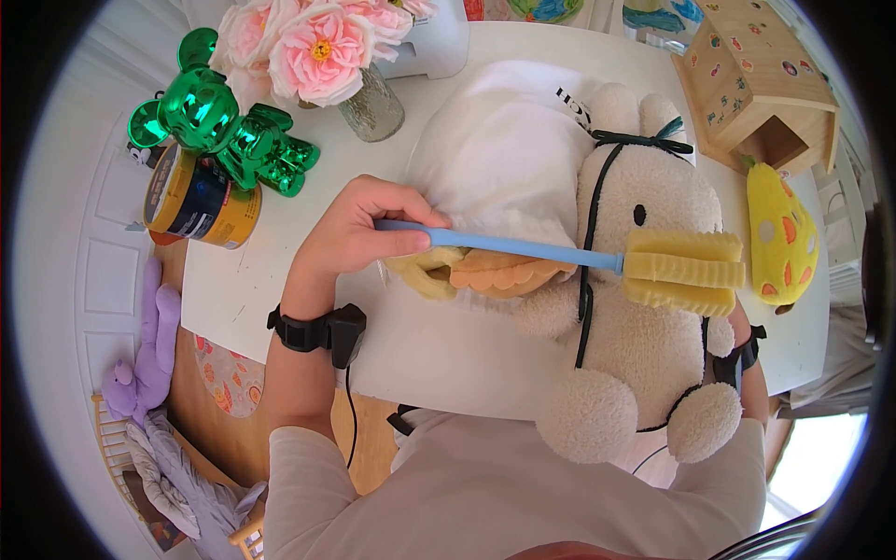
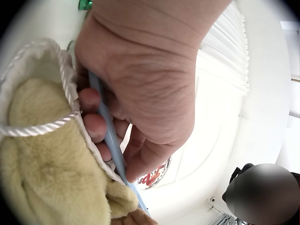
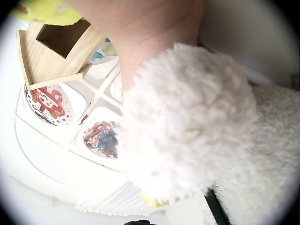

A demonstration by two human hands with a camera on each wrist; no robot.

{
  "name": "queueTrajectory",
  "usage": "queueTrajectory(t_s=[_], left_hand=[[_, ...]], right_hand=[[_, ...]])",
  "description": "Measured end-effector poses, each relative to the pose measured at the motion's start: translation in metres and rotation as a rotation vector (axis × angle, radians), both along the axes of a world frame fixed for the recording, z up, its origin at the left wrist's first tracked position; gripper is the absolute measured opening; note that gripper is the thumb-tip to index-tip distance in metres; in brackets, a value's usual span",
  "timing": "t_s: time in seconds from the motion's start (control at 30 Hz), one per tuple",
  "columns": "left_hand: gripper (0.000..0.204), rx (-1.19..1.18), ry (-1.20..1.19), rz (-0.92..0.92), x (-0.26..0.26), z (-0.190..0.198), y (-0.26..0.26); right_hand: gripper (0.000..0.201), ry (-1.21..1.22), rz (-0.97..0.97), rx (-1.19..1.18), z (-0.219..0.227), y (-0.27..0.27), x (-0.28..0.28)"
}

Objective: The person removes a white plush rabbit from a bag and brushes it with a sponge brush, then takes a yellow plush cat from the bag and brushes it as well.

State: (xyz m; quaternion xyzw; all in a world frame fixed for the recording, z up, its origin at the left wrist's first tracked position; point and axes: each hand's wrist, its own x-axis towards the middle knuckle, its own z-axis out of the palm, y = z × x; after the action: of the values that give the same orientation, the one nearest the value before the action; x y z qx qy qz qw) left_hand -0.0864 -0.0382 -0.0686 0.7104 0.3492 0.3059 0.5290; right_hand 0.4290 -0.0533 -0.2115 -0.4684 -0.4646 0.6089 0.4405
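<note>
My left hand point(image 1: 373, 219) grips the blue handle of a sponge bottle brush point(image 1: 527, 248), thumb below and fingers above. The brush's ribbed yellow sponge head lies across the front of a white plush toy point(image 1: 644, 336), which has short ears, a black eye and a dark cord with a bow. Behind the left hand is a white drawstring bag point(image 1: 509, 131), with a pale yellow plush point(image 2: 51, 154) in its mouth. My right hand point(image 1: 744, 327) reaches behind the white plush. Its fingers are hidden there, and in the right wrist view a fluffy round limb covers them; I cannot tell their grip.
A green shiny bear figure point(image 1: 247, 131), a yellow-and-black tub point(image 1: 201, 201) and pink roses point(image 1: 322, 51) in a glass vase point(image 1: 373, 107) stand on the left of the white table point(image 1: 429, 355). To the right are a wooden house point(image 1: 747, 79) and a yellow spotted plush point(image 1: 782, 238).
</note>
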Motion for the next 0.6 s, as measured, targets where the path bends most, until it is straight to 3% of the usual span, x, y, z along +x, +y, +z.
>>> queueTrajectory(t_s=[0.6], left_hand=[[0.016, -0.014, -0.002, 0.003, 0.0004, 0.0007, -0.0005]], right_hand=[[0.064, -0.007, -0.001, 0.008, 0.0033, -0.0007, -0.0057]])
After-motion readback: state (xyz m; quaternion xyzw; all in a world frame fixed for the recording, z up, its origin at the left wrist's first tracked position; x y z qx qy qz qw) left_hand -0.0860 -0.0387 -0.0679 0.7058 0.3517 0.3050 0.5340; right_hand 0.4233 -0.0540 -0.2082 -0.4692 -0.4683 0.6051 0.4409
